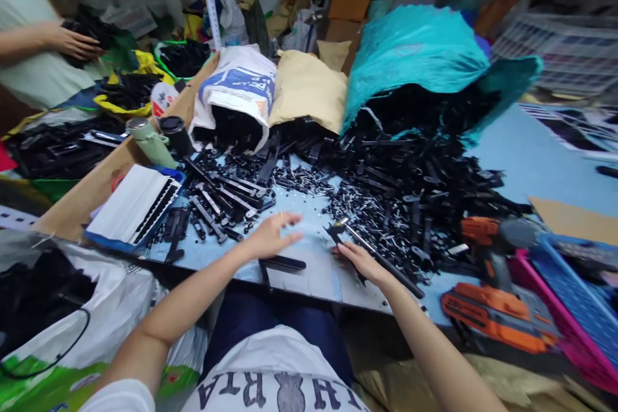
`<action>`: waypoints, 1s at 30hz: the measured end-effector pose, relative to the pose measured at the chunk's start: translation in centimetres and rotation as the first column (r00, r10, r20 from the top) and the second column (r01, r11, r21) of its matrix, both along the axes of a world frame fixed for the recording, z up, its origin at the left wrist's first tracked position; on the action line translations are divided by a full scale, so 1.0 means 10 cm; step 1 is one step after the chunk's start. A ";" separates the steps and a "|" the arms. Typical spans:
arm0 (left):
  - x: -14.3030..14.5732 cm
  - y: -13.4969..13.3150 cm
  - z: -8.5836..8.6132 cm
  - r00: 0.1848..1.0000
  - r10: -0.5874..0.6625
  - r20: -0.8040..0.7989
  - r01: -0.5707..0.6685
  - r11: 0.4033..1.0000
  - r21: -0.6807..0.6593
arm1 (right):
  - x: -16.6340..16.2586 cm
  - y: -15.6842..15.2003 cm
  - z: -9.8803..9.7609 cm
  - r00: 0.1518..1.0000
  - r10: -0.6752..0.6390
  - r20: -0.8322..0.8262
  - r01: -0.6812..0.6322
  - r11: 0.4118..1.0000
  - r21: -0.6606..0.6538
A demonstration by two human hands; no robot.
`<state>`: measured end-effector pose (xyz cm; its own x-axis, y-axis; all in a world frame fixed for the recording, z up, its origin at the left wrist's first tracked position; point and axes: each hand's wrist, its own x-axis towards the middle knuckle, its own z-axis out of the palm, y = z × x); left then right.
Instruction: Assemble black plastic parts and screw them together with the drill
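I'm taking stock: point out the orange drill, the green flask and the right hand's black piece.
Orange drill (493,265), head view: its handle.
Green flask (157,147), head view: its body.
Black piece (334,234), head view: its far end.

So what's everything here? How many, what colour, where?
Table: 1, light blue, centre
Held part: 1, black, right hand
Flat bar: 1, black, near table edge
Rod: 1, silver-black, beside right hand
Loose parts: uncountable, mostly black, on table
Drill: 1, orange, right
Baskets: 2, pink, blue, right
Sacks: 3, white, tan, teal, behind parts
Flask: 1, green, left
Cup: 1, black, beside flask
Stack: 1, white, left
Board: 1, tan, left
Bags: several, mixed colours, left
Rack: 1, white, back right
Clutter: uncountable, mixed, back
Co-worker: 1, pale top, left
Shirt: 1, white, bottom
Left hand: 1, bare, open
Right hand: 1, bare, on held part
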<state>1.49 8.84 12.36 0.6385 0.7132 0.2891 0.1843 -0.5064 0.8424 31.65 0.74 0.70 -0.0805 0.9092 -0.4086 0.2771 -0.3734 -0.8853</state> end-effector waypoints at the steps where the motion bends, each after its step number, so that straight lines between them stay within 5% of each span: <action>1: 0.12 -0.16 -0.29 0.985 -0.060 -0.161 0.067 0.997 0.039 | 0.08 0.04 -0.01 0.998 -0.060 -0.020 0.060 0.998 0.008; 4: 0.32 -0.48 -0.90 0.859 -0.121 -0.497 0.213 0.968 0.131 | 0.27 0.15 0.06 0.991 -0.133 -0.016 0.134 0.989 0.064; 7: 0.34 -0.51 -1.10 0.784 -0.054 -0.618 0.196 0.967 0.164 | 0.29 0.14 0.22 0.966 -0.051 0.253 -0.004 0.977 0.213; 10: 0.31 -0.43 -1.11 0.783 0.018 -0.622 0.134 0.971 0.197 | 0.09 -0.08 0.35 0.821 0.177 0.543 -0.343 0.913 0.221; 12: 0.31 -0.40 -1.11 0.796 0.013 -0.605 0.134 0.971 0.197 | -0.10 -0.25 0.37 0.690 0.346 0.636 -0.554 0.818 0.156; 15: 0.32 -0.41 -1.09 0.794 -0.002 -0.608 0.150 0.970 0.193 | -0.37 -0.41 0.30 0.483 0.417 0.770 -0.724 0.685 0.083; 21: 0.31 -0.47 -1.03 0.764 0.012 -0.646 0.148 0.970 0.193 | -0.61 -0.34 0.22 0.326 0.305 0.895 -0.745 0.665 0.045; 30: 0.19 -0.52 -1.09 0.877 0.020 -0.481 0.091 0.974 0.208 | -0.82 -0.38 0.47 0.266 0.172 0.949 -0.746 0.660 0.090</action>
